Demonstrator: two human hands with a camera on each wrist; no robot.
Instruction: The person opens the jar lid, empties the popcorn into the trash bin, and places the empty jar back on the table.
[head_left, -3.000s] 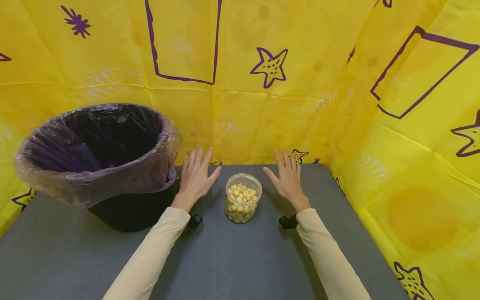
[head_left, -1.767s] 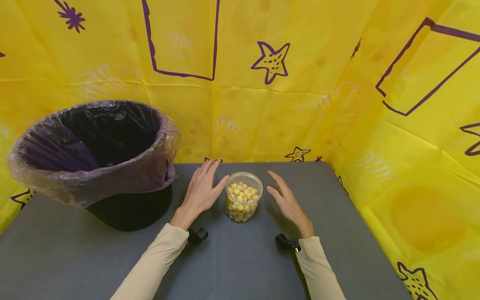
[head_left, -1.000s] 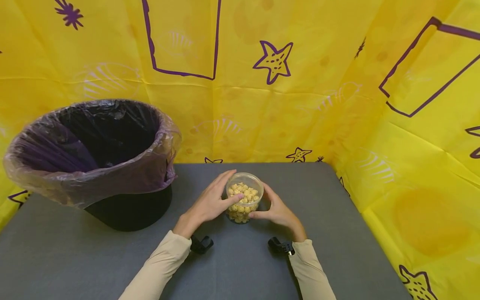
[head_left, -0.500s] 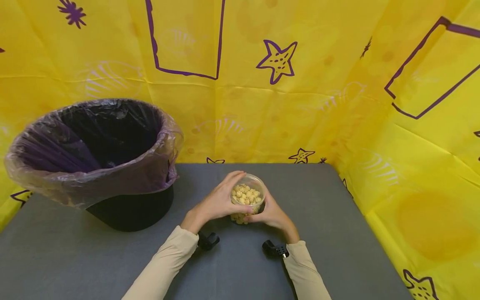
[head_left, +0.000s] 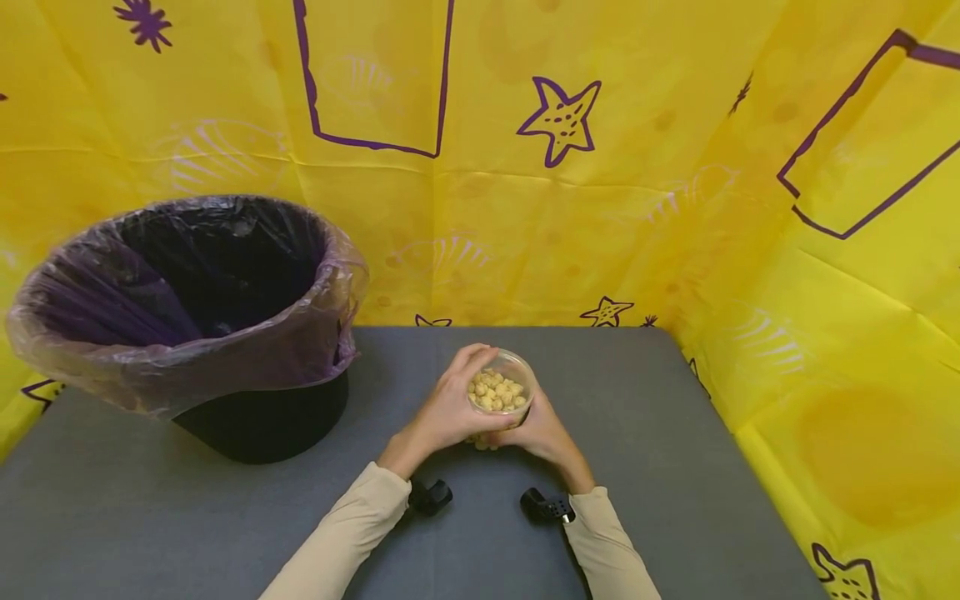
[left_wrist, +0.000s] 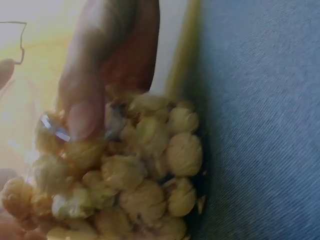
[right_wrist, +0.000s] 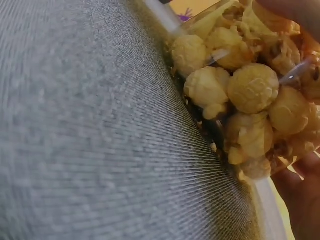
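A clear round plastic jar (head_left: 532, 382) of popcorn (head_left: 497, 392) stands near the middle of the grey table, its top uncovered. My left hand (head_left: 442, 414) grips it from the left, the thumb across the near side. From the right, my right hand (head_left: 547, 431) curls round the opposite side, its thumb meeting the left one in front. In the left wrist view a finger (left_wrist: 85, 107) presses the jar wall in front of the round popcorn pieces (left_wrist: 135, 190). The right wrist view shows the popcorn (right_wrist: 252, 90) through the wall, close to the cloth; whether the base touches is unclear.
A black bin (head_left: 262, 425) with a translucent purplish bag (head_left: 195, 379) folded over its rim stands on the left of the table. Yellow cloth (head_left: 510, 233) with purple drawings hangs behind and on the right. Grey cloth (head_left: 652, 467) covers the table.
Both hands, at first spread on either side of the jar, have come in and taken hold of it. In the last second, the jar has shifted slightly right in view as the head view turned a little.
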